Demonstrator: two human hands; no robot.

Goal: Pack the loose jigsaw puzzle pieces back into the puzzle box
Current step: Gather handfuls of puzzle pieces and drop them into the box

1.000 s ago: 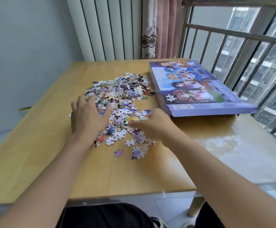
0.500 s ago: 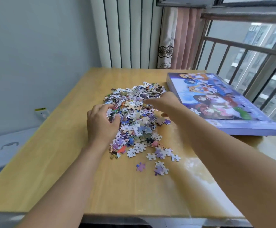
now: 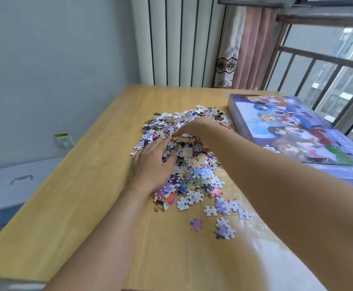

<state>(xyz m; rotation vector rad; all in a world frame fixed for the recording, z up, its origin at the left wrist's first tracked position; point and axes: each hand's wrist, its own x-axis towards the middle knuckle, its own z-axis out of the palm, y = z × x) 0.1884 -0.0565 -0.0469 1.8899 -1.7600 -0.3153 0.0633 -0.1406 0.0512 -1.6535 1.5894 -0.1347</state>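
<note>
A heap of loose jigsaw pieces [image 3: 194,171] lies in the middle of the wooden table [image 3: 83,202]. A few stray pieces [image 3: 224,227] sit nearer to me. My left hand [image 3: 154,162] rests on the heap's left side, fingers spread over the pieces. My right hand [image 3: 194,128] reaches across the far part of the heap, its fingers curled down into the pieces. The fingertips of both hands nearly meet. The purple puzzle box [image 3: 293,131], closed with its picture lid on, lies to the right of the heap.
The table stands against a white radiator [image 3: 177,40] and a pink curtain [image 3: 253,49]. A railed window [image 3: 326,66] runs along the right. A wall socket [image 3: 63,139] and a white seat [image 3: 13,183] are at the left, below table level.
My right hand has moved from the heap's near side to its far side. My left hand has slid further in over the pieces. The camera has tilted up and closer.
</note>
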